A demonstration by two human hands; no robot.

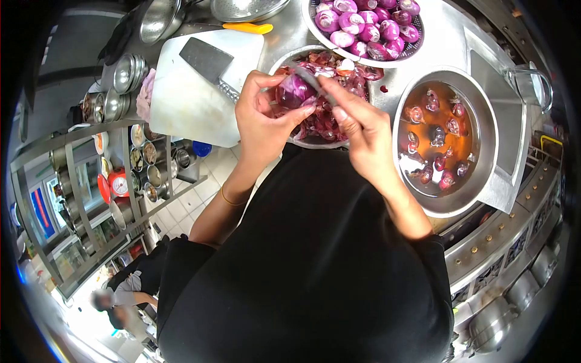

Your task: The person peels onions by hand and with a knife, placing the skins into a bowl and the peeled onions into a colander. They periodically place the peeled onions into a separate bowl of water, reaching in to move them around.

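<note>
My left hand [264, 118] grips a red onion [295, 92] between thumb and fingers. In my right hand [363, 130] is a small knife [310, 77], its blade against or just beside the onion's upper right side; contact is hard to tell. Both hands are over a bowl [315, 145] full of loose red onion skins [321, 124]. Behind it, a perforated colander [378, 63] holds many peeled red onions [351, 23]. To the right, a large metal basin [445, 209] contains brownish water with several unpeeled onions [437, 136] in it.
A white cutting board [181, 109] lies at left with a cleaver [206, 59] on it. A yellow handle [248, 28] rests behind the board. Metal bowls [127, 72] stand at far left. A sink edge [508, 151] borders the basin. Other people [130, 290] are at lower left.
</note>
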